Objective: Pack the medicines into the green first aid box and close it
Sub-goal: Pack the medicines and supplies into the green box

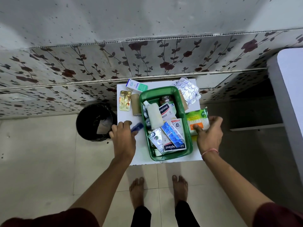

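The green box point(165, 123) sits open on the white bench point(124, 115), part filled with medicine packs. The left hand point(123, 136) has its fingers closed on a blue strip point(136, 126) just left of the box, while the right hand point(209, 133) grasps a cotton bud packet point(197, 120) at the box's right side

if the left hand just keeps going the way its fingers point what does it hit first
The left hand points up and slightly right, fingertips at a blue item. Past that, probably the brown roll beside the green box, or the box's left wall; height above the table is hard to judge.
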